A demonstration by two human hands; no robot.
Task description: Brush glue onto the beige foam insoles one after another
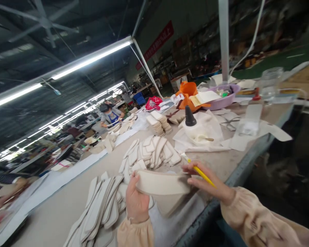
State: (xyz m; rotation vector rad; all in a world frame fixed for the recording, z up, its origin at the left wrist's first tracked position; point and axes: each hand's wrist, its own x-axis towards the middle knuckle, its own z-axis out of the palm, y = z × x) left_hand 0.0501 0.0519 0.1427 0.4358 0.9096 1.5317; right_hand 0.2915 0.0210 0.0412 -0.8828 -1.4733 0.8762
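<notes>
Workshop table point(64, 192), bare left of cream pieces point(100, 206); left hand point(137, 202) clasps curved panel point(162, 183); right hand point(208, 180), near edge point(240, 175), loosely closed around yellow brush point(202, 174).

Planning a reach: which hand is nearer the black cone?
Right. The right hand is on the near side of the black cone; the left hand, holding the curved pale piece, is farther off, to the left.
</notes>
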